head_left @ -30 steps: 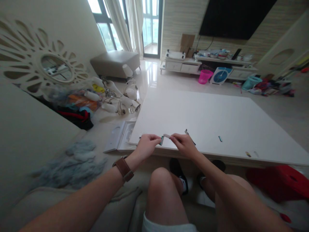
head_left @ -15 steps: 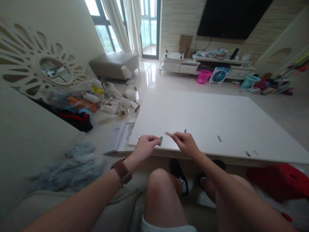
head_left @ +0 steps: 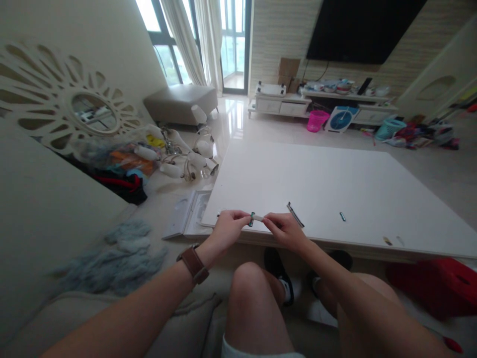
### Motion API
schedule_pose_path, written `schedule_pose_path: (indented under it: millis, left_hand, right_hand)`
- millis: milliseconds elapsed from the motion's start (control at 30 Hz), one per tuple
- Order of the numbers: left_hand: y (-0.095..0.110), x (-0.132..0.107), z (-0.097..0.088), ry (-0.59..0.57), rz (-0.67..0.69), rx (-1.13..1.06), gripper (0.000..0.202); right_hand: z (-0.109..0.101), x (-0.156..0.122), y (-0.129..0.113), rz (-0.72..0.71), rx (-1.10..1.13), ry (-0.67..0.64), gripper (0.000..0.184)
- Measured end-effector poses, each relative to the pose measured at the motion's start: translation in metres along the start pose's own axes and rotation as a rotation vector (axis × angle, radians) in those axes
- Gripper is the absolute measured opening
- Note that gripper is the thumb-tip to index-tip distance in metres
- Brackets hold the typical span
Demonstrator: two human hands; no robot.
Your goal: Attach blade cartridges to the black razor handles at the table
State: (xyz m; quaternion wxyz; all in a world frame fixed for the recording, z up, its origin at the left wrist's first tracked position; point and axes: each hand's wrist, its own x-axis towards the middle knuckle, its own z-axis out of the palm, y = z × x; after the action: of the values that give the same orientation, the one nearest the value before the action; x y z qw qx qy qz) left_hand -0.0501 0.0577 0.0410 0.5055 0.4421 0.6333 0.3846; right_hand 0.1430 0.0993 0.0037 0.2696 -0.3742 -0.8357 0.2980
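1. Since half a second ago the gap between the hands has closed. The right hand (head_left: 285,229) has carried its pale piece (head_left: 258,218) leftward until it meets the small green piece (head_left: 252,219) held by the left hand (head_left: 228,226). A dark strip (head_left: 295,214), earlier mostly hidden behind the right hand, now lies in plain view on the desk (head_left: 316,179).
2. The step in hand looks like fitting the two small pieces end to end. They are touching, but whether one has gone into the other is too small to tell.
3. The left thumb and forefinger are pinched narrow on the green piece. The right thumb and forefinger are pinched the same way on the pale piece, with the other fingers curled under.
4. As a judgement, the next move calls for keeping both pieces in one line. The right hand would give a short, steady push while the left hand braces, with the grips kept close to the meeting ends.
5. The green piece is a short, dark teal block standing nearly upright. The pale piece is a slim off-white stub lying level. Both are held just above the near edge of the desk, in front of the person's knees. A second green bit (head_left: 342,217) lies well apart to the right.
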Motion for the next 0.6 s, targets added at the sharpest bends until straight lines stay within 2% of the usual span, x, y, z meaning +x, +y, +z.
schedule_pose_path:
  millis: [100, 300, 500, 600]
  left_hand:
    - [-0.001, 0.000, -0.001, -0.002, 0.007, 0.005, 0.021]
    - [-0.001, 0.001, 0.000, 0.008, 0.009, 0.015, 0.021]
    - [-0.001, 0.001, -0.001, -0.001, 0.005, 0.035, 0.021]
    - [0.000, 0.001, -0.001, 0.003, 0.007, 0.036, 0.022]
  right_hand:
    - [0.001, 0.000, -0.002, 0.010, -0.029, -0.037, 0.038]
    - [-0.003, 0.006, 0.001, 0.098, -0.110, 0.122, 0.040]
    - [-0.002, -0.004, -0.003, -0.028, -0.159, -0.055, 0.037]
    - [0.000, 0.000, -0.003, 0.058, -0.197, 0.017, 0.039]
